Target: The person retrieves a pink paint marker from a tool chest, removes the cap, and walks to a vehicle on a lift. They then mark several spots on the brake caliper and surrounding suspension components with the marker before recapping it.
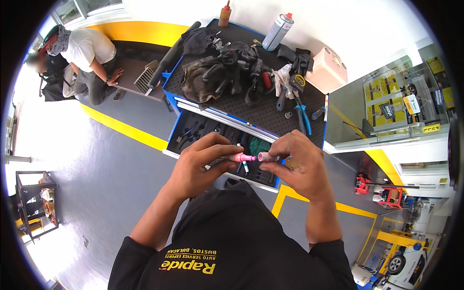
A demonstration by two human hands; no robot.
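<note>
My left hand (205, 157) grips a pink marker (240, 157) between thumb and fingers, its bare tip pointing right. In my right hand (303, 162), thumb and fingers pinch a pink cap (263, 157) with its open end toward the tip. A small gap separates cap and marker. Both hands are over a pulled-out drawer (181, 126) lined in black, with dark tools lying in it. Just beyond the marker is a white pen-like stick (245, 166) with a green band. A green cloth (260, 146) shows in the drawer near my right hand.
The tool cart's black perforated top (270, 113) bears dark gloves and cloths (227, 72), blue-handled pliers (303, 118), a tape measure (297, 83), a spray can (278, 33) and an amber bottle (224, 15). A pink box (326, 72) stands right. Two people (89, 50) sit on a bench at left.
</note>
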